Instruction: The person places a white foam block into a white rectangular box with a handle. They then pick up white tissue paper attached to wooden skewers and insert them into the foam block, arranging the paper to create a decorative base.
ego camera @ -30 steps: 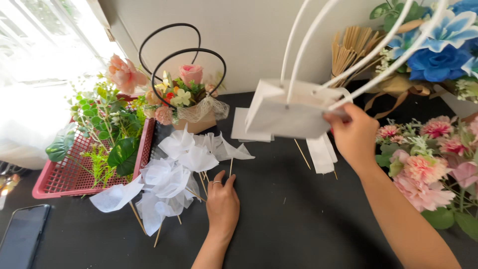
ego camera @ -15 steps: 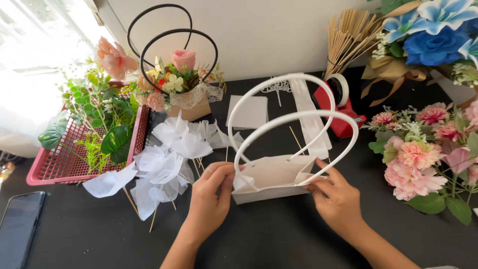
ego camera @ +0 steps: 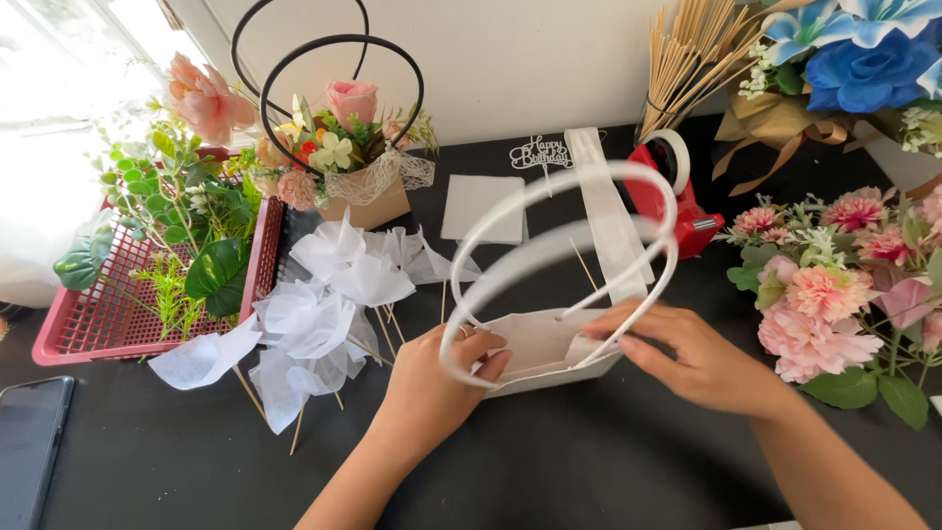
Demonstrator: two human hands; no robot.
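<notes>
Both hands meet at a small white paper bag (ego camera: pixel 549 348) lying on the black desk (ego camera: pixel 589 461). Left hand (ego camera: pixel 432 388) comes in from below, palm down, fingers curled over the bag's open left edge. Right hand (ego camera: pixel 692 353) reaches from the right, fingers pinching the opposite edge. Two white hoop handles (ego camera: pixel 564 245) arch above. White tissue puffs on sticks (ego camera: pixel 324 314) lie just left.
</notes>
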